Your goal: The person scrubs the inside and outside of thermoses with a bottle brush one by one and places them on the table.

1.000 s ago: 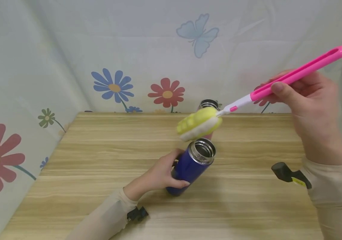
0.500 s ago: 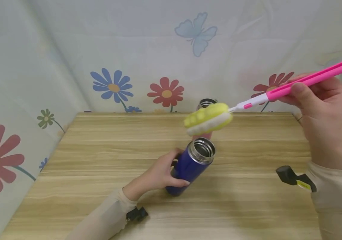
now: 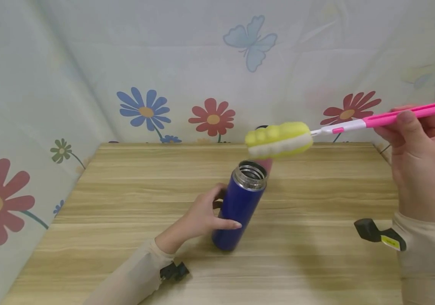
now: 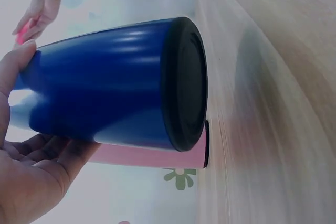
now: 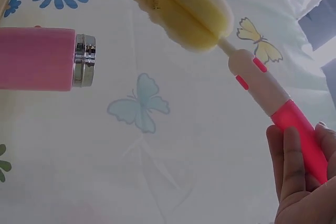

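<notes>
My left hand [image 3: 198, 218] grips a blue thermos bottle [image 3: 238, 207] around its side, thumb to the front. The bottle leans to the right, with its steel-rimmed mouth uncapped. Its black base [image 4: 184, 85] faces the camera in the left wrist view, raised off the tabletop. My right hand [image 3: 425, 165] pinches the pink handle of a bottle brush [image 3: 278, 146] between thumb and fingers. The brush lies nearly level in the air, its yellow and white sponge head pointing left, above and beyond the blue bottle's mouth.
A pink thermos bottle [image 5: 37, 59] with an uncapped steel neck stands behind the blue one, mostly hidden in the head view. The wood-grain table [image 3: 126, 186] ends at a white curtain [image 3: 187, 63] printed with flowers and butterflies.
My right hand has moved right and slightly down, taking the brush with it and bringing it closer to level. The blue bottle has tipped more upright in my left hand.
</notes>
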The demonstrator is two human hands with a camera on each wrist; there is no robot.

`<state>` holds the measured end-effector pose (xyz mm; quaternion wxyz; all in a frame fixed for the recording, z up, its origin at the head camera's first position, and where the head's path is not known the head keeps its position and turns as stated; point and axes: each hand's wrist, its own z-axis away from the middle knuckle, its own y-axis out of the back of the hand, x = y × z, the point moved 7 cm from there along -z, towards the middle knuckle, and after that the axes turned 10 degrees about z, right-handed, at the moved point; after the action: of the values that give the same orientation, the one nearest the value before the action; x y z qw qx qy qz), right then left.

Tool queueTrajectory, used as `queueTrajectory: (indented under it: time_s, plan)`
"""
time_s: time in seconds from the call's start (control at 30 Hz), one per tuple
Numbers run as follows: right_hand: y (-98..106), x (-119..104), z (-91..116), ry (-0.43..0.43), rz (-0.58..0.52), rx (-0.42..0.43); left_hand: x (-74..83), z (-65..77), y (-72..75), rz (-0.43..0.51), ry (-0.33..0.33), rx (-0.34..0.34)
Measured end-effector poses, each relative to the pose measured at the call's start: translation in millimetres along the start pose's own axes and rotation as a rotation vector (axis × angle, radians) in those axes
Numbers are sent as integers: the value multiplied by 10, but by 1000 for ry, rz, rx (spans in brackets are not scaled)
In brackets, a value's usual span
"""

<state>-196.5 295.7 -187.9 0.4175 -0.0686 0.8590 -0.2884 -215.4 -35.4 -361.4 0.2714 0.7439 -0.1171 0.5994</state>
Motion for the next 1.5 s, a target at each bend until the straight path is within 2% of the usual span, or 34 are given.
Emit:
queueTrajectory:
  time_s: [0.17,0.33,0.57,0.83,1.03,1.13,1.5]
  plan:
    - [133,52,-7,-36,-55,54,-28,4,42,83,78,25]
    - [250,126,16,-75,-110,97,-22,9,75,128,110,45]
    - [338,254,119,-123,-82,101,-55,-2,109,184,175,93]
    - [415,483,256,-261,-183,44,-59,-16,105,376,167,99]
    - [402,643,368,-347,-269,-45,-92,-15,89,450,180,91]
    - [387,716,435,-367,-279,-81,-112,-9,77,503,190,89]
    - [422,942,640,-428,-251,8,-139,-2,-58,841,203,69]
